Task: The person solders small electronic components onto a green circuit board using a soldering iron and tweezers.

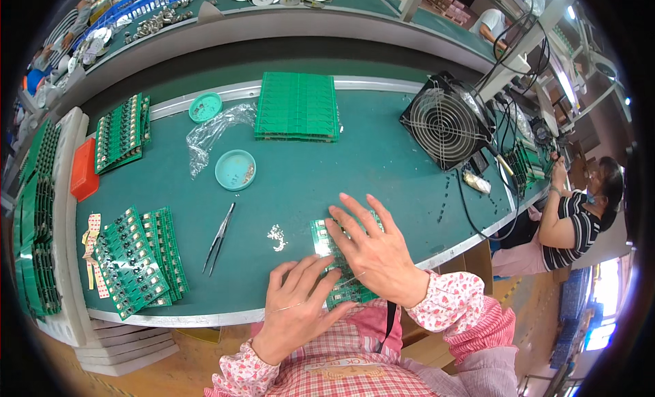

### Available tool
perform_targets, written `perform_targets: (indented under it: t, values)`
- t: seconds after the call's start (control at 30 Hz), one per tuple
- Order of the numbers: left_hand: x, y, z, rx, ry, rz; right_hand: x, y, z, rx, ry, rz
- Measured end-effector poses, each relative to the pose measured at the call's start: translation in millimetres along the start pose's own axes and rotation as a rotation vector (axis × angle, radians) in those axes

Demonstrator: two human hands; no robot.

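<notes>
The board (pixel 321 241) lies at the lower centre of the frame, right beneath both hands, close to the desk's (pixel 321 178) near edge. Its long axis seems to run up and down the frame, leaning slightly, though much of it is covered. The right hand (pixel 374 250) is nearer, lying palm down across the board from the right, its fingers parted and aimed upper left; the thumb is hidden, so I can't tell whether it pinches anything. The left hand (pixel 300 291) comes over the board's left edge, fingers loosely bent and apart, thumb standing clear of them above the lower end.

Nothing else sits between hands and board; the hands themselves block the view. White bits (pixel 276 237) are scattered just beyond the left fingertips, with tweezers (pixel 220 237) farther left, near a fan of boards (pixel 129 260). Higher up are a dish (pixel 234 188), crumpled film (pixel 213 134) and a green stack (pixel 297 103). Off to the upper right stands a fan (pixel 443 124), its cable (pixel 471 219) looping down the desk, well apart from the right hand.
</notes>
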State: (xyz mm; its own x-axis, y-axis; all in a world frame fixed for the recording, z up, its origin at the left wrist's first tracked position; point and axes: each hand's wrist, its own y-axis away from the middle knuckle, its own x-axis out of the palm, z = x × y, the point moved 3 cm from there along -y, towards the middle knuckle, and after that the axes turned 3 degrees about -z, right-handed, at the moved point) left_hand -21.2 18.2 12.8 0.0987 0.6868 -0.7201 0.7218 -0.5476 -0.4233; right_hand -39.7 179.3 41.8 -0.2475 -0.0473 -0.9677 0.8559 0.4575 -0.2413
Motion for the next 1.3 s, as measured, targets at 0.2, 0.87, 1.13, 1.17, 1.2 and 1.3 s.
perform_targets:
  t: [0.2, 0.87, 1.13, 1.17, 1.2, 1.3]
  values:
    - [-0.9, -1.3, 0.5, 0.000, -0.027, 0.003, -0.2, 0.0, -2.8, 0.012, -0.016, -0.054]
    - [-44.7, 1.4, 12.6, -0.153, -0.093, -0.116, 1.9, 9.0, -5.6, 0.035, 0.017, -0.123]
    - [-75.4, 0.0, 53.1, -0.405, -0.642, -0.172, -23.2, 100.8, -111.8, 0.764, -0.616, -0.548]
    - [-74.7, 0.7, 60.4, -0.459, -0.698, -0.122, -16.6, 120.0, -133.2, 0.971, -0.847, -0.627]
    - [-74.4, 1.4, 68.4, -0.424, -0.714, -0.132, -17.0, 135.8, -151.9, 1.044, -1.062, -0.735]
    - [-73.6, -0.2, 78.3, -0.457, -0.651, -0.102, 5.7, 185.8, -225.6, 1.211, -1.592, -0.963]
